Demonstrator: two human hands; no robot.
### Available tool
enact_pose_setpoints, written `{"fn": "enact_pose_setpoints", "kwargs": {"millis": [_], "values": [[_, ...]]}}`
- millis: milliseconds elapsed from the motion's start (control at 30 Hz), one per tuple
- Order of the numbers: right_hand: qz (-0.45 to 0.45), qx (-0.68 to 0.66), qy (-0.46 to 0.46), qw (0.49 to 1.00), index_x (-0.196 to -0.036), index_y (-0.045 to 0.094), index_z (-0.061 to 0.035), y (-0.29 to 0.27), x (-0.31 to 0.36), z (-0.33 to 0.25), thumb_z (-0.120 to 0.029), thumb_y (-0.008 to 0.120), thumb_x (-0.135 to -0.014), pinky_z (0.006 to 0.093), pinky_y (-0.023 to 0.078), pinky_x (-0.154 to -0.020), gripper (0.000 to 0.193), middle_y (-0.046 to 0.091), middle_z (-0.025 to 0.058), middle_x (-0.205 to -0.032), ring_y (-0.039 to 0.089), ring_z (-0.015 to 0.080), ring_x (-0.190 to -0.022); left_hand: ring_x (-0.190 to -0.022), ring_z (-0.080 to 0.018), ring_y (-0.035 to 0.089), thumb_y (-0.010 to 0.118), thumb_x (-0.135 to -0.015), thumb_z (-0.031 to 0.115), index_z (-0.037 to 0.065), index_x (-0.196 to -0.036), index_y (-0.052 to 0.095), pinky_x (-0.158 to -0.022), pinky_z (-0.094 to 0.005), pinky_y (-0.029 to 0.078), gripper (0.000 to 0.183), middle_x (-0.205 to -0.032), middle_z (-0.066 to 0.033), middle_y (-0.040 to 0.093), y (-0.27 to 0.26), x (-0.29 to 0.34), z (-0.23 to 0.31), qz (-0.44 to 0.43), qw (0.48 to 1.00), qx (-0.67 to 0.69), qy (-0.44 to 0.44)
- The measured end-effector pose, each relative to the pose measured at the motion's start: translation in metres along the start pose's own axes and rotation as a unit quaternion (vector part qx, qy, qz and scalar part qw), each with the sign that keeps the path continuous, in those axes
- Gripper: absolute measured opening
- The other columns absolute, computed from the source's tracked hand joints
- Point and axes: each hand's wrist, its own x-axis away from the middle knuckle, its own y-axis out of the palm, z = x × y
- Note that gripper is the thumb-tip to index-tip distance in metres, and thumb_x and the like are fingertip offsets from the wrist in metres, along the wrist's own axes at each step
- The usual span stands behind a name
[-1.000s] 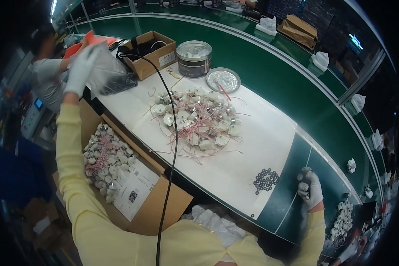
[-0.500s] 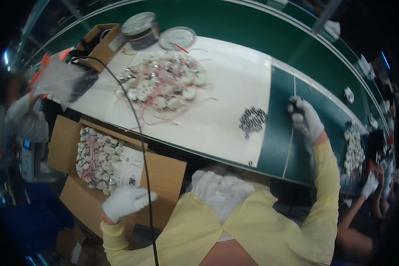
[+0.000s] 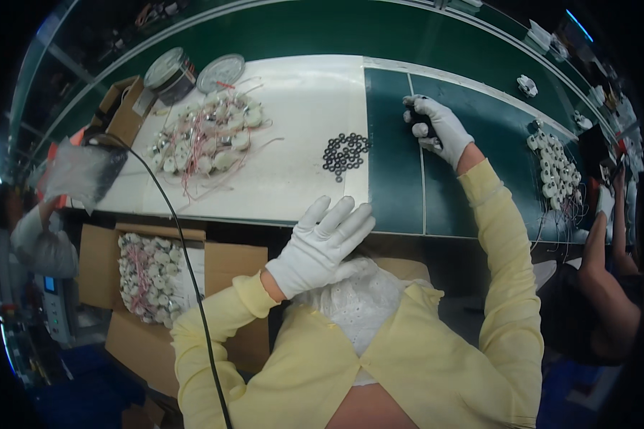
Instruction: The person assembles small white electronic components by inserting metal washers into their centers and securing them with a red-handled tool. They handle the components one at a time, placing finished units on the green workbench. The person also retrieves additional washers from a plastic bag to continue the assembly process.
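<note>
My right hand (image 3: 442,131), in a white glove, is over the green part of the bench with its fingers curled round a small black object (image 3: 420,128). Its kind cannot be made out. My left hand (image 3: 315,247), gloved too, is at the bench's near edge, fingers stretched out and apart, holding nothing. Between the two, on the white surface, lies a cluster of small black rings (image 3: 344,153). Farther left is a loose heap of round white parts with pink wires (image 3: 211,136).
An open cardboard box (image 3: 237,268) of similar wired parts (image 3: 149,279) stands below the bench at left. A black cable (image 3: 170,209) crosses the view. A tub (image 3: 170,76), its lid (image 3: 220,72) and a carton (image 3: 130,107) sit far left. More white parts (image 3: 557,170) lie right, near a co-worker's arms.
My left hand has moved right and up from over the box to the bench edge, its fingers spreading. My right hand still grips the black object. The view has turned right.
</note>
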Motion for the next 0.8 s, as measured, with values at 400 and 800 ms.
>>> {"fn": "enact_pose_setpoints", "kwargs": {"millis": [400, 800], "values": [[0.092, 0.184, -0.136, 0.969, -0.113, 0.071, -0.0044, 0.052, -0.018, 0.016, -0.018, 0.061, -0.097, 0.0233, 0.043, -0.049, 0.023, 0.066, 0.0013, -0.089, 0.055, 0.007, -0.055, -0.133, -0.0446, 0.049, 0.063, -0.092, 0.053, 0.0, -0.136, 0.058, -0.115, -0.0574, 0.031, 0.069, -0.143, -0.0246, 0.054, 0.0, -0.072, -0.032, 0.005, 0.999, 0.044, -0.027], [0.101, 0.355, -0.31, 0.876, -0.105, 0.075, -0.0098, 0.074, -0.068, 0.031, -0.015, 0.067, -0.092, 0.0292, 0.055, -0.078, 0.017, 0.074, 0.0109, -0.092, 0.07, 0.0187, -0.083, -0.129, -0.0458, 0.051, 0.061, -0.093, 0.051, 0.004, -0.137, 0.061, -0.109, -0.0584, 0.036, 0.064, -0.139, -0.0239, 0.057, 0.019, -0.099, -0.064, 0.036, 0.997, 0.027, -0.062]]}}
